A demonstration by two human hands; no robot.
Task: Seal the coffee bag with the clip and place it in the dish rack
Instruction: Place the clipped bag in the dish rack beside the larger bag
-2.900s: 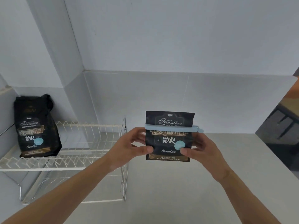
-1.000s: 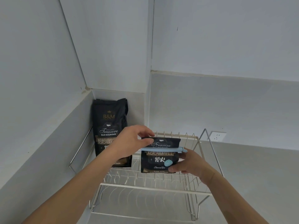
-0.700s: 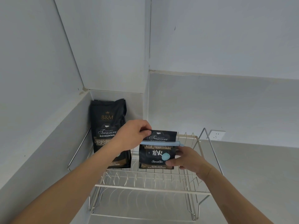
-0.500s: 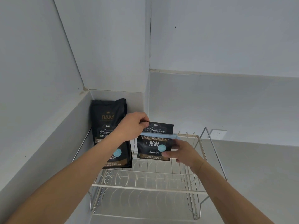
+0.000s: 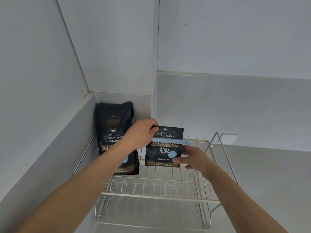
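A small black coffee bag (image 5: pixel 162 153) stands upright on the top tier of the white wire dish rack (image 5: pixel 158 194). A light blue clip (image 5: pixel 171 141) runs across the bag below its folded top. My left hand (image 5: pixel 143 133) pinches the bag's top left corner. My right hand (image 5: pixel 193 159) holds the bag's lower right edge, thumb on the front. The bag's bottom edge is at the rack wires; whether it rests on them I cannot tell.
A taller black coffee bag (image 5: pixel 114 132) stands in the rack's back left corner against the wall, just left of the clipped bag. A grey counter (image 5: pixel 269 174) extends to the right, with a wall socket (image 5: pixel 228 139) behind the rack. Walls close in at left and back.
Both hands carried the clipped bag from above the counter to the rack, then farther back and down, beside the taller bag. My view has turned toward the corner.
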